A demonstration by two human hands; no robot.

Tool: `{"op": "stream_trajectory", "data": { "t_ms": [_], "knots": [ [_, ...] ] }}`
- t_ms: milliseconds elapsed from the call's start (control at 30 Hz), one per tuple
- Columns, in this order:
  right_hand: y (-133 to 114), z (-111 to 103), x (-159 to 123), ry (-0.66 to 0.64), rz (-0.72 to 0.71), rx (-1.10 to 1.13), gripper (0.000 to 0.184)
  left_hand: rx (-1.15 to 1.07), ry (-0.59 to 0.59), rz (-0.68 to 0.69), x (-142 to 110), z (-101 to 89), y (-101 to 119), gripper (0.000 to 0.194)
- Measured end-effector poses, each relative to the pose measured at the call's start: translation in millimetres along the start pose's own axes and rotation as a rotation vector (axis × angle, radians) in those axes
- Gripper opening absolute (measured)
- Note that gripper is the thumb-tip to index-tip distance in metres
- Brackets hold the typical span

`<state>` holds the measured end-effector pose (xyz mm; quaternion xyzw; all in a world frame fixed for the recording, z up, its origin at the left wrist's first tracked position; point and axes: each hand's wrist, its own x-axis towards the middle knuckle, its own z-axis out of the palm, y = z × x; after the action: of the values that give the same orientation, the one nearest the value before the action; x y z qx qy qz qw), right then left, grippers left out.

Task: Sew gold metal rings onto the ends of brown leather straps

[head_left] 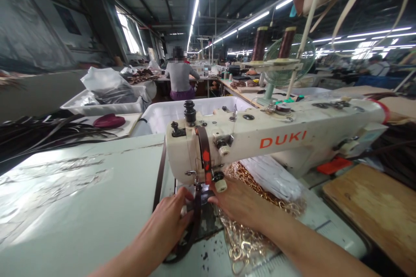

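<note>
A cream sewing machine (237,138) marked DUKI stands across the table in front of me. Under its needle area runs a narrow dark brown leather strap (196,220), which curls into a loop toward me. My left hand (169,218) is closed at the strap's left side, thumb and fingers bent against it. On the other side of the needle, my right hand (235,201) reaches in beneath the machine head; its thumb shows, but the head hides most of its fingers. Gold metal chains with clasps (242,242) lie in clear plastic beside my right forearm.
A wooden board (373,212) lies at the right. Behind the machine stands a white plastic bin (208,106). Dark strips (35,136) and a maroon piece (108,121) are at the left. Thread spools (260,45) and a fan stand behind. A person (182,75) sits farther off.
</note>
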<state>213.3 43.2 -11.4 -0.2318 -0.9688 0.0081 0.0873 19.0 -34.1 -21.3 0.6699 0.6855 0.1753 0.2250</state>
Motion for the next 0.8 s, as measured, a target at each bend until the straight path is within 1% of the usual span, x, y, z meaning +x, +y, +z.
{"op": "stream_trajectory", "data": {
  "t_ms": [67,233,400,500,600,700,800],
  "knots": [
    [-1,-1,0,-0.002,0.004,-0.006,0.035,0.001,-0.016,0.004,3,-0.4,0,0.006],
    [-1,3,0,0.033,0.024,0.046,0.031,0.024,0.047,0.025,0,-0.7,4,0.012],
    [0,11,4,0.054,0.026,0.078,0.029,-0.06,0.076,0.056,-6,1.9,2,0.011],
    [-2,10,7,0.054,0.007,0.056,0.027,-0.076,0.061,0.065,-7,3.5,2,0.013],
    [-6,4,11,0.063,-0.022,0.049,0.025,-0.044,0.053,0.07,-6,5.7,3,0.013],
    [-10,0,14,0.043,-0.002,0.032,0.023,-0.018,0.049,0.095,-6,7.5,6,0.014],
    [-12,0,15,0.016,0.032,0.025,0.024,0.012,0.001,0.148,-7,3.7,9,0.019]
  ]
}}
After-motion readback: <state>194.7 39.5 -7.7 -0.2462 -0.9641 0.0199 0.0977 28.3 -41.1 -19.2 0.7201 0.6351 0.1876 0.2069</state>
